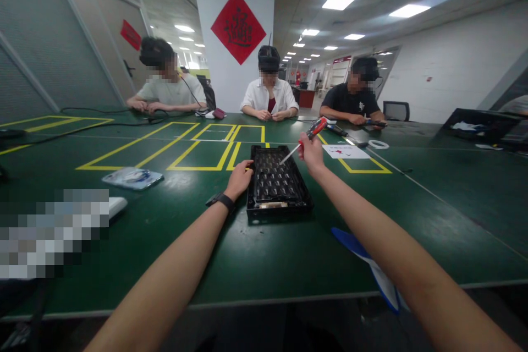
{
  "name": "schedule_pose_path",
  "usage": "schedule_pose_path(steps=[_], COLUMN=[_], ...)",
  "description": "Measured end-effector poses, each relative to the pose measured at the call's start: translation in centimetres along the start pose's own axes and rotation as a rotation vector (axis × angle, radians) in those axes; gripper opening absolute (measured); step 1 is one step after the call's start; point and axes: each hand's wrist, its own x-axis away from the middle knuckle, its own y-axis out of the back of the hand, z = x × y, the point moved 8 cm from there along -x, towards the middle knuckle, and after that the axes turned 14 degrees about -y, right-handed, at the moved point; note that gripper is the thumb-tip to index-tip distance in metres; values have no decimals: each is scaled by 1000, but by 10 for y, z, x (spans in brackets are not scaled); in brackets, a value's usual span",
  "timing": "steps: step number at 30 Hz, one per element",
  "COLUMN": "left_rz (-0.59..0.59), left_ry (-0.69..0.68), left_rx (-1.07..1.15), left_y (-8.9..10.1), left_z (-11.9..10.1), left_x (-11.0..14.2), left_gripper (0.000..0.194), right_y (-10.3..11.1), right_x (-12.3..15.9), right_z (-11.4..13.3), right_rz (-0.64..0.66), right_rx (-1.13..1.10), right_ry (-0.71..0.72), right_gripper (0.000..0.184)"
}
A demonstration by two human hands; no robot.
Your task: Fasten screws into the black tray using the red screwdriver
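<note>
A shallow black case point(281, 210) with rows of shiny, repeated shapes inside lies in front of me on the green table. My left hand point(240, 179), wearing a dark wristband point(225, 201), grips the case's left edge; part of its fingers is hidden by the rim. Over the right side of the case, my right hand point(312, 153) is closed around a screwdriver point(317, 128) with a red and black handle. The screwdriver's pale shaft slants down to the left, its tip at the rows inside. I cannot tell whether the tip touches anything.
Yellow tape point(111, 160) marks the green table point(177, 253). A phone-like slab point(132, 178) lies left, a printed sheet point(345, 152) and white tape roll point(378, 144) right. A blue-and-white object point(371, 264) sits below my right forearm. Several people sit across the table.
</note>
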Motion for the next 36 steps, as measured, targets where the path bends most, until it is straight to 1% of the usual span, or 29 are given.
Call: schedule_pose_path(steps=[2, 4, 8, 12, 14, 17, 21, 23, 25, 26, 28, 29, 30, 32, 34, 36], left_rz=[9, 13, 3, 4, 10, 10, -8, -19, -46, -71, -138, -150, -127, -35, 25, 58], left_ry=[-3, 0, 9, 20, 17, 12, 25, 37, 21, -8, -109, -165, -205, -225, -207, -180], left_rx=[21, 35, 48, 62, 63, 58, 42, 41, 43, 37, 17, 25, 57, 165, 232, 266], left_y=[-2, -3, -3, -3, -3, -4, -4, -3, 1, 5, 16, 20, 20, 15, 11, 8], left_z=[2, 5, 8, 8, 8, 9, 13, 10, 1, -7, -29, -41, -50, -63, -68, -67], left_x=[-1, -2, -2, -1, -1, -1, -5, -6, -5, -4, 3, 7, 11, 19, 24, 24], left_gripper=[43, 43, 42, 41, 41, 39, 38, 38, 38, 36, 31, 29, 28, 27, 26, 26], right_y=[-24, -38, -43, -51, -47, -32, -19, -13, -9, -8, -6, -5, -5, -4, -4, -3], right_x=[7, 12, 12, 8, 7, 10, 24, 35, 44, 48, 54, 56, 58, 59, 60, 60], right_z=[-7, -17, -30, -33, -30, -26, -31, -35, -38, -39, -39, -39, -38, -37, -38, -39], right_rz=[109, 130, 74, 154, 129, 41, 77, 96, 109, 117, 130, 137, 144, 161, 173, 174], right_rx=[-57, -22, 38, 120, 99, -2, -101, -144, -182, -200, -230, -242, -249, -259, -277, -302], right_ry=[-24, -37, -47, -70, -56, -48, -110, -149, -177, -184, -187, -179, -167, -141, -130, -137], right_gripper=[29, 25, 22, 20, 21, 25, 32, 32, 31, 31, 30, 30, 30, 31, 30, 29])
